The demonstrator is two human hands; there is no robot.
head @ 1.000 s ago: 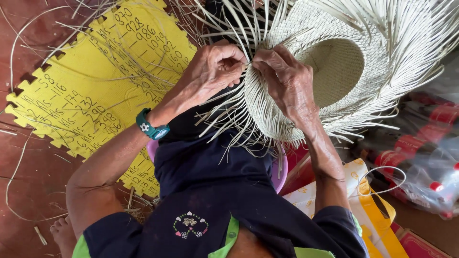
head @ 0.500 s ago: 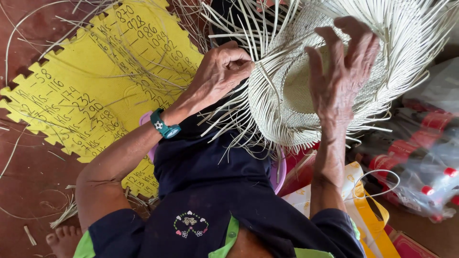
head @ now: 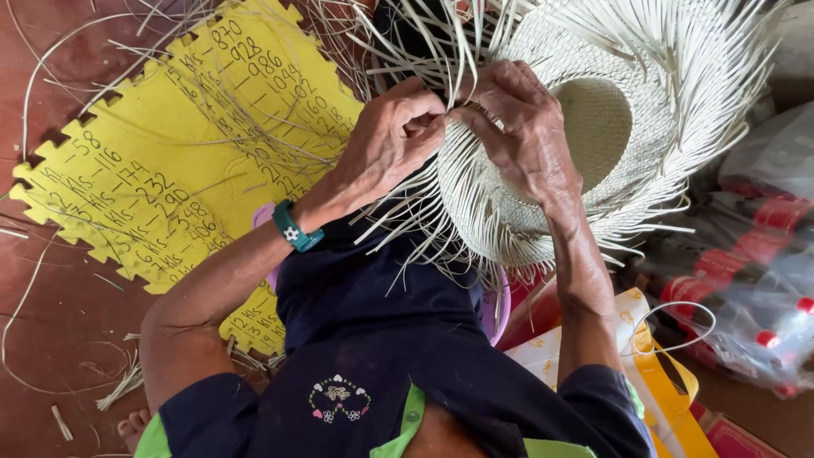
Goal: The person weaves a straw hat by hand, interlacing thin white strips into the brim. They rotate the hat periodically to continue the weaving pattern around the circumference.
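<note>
Hands meeting at the brim of a pale, half-woven straw hat (head: 593, 127) held above the lap, loose strips fanning outward all round. Left hand (head: 386, 140) curled, fingertips pinching thin straw strips (head: 424, 220) at the brim edge; teal wristband (head: 295, 227) on that wrist. Right hand (head: 521, 127) laid over the brim, fingers gripping strips just beside the left. Below left, yellow interlocking foam mat (head: 153, 170) on red floor (head: 59, 331). At right, clear plastic bag of red-capped bottles (head: 755, 288).

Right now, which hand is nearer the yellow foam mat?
Left. The left hand pinches strands at the woven hat brim, just beside the yellow foam mat; the right hand lies farther off, on the hat.
</note>
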